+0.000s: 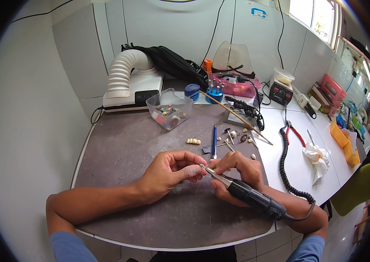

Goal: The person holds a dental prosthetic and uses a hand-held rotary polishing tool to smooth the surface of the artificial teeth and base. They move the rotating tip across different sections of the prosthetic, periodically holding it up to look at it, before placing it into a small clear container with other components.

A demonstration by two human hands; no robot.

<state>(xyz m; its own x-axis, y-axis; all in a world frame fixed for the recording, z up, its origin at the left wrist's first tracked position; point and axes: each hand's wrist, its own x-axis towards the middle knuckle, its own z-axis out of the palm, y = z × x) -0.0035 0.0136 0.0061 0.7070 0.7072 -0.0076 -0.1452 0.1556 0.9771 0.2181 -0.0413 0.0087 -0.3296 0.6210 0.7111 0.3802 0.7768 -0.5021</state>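
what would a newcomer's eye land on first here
Probably the black handpiece in the right hand, below and right of centre, pointing toward a small pale piece pinched in the left hand's fingertips. Next might come the fat white ribbed hose arching at the back left, then the bright pink container at the back, right of centre.
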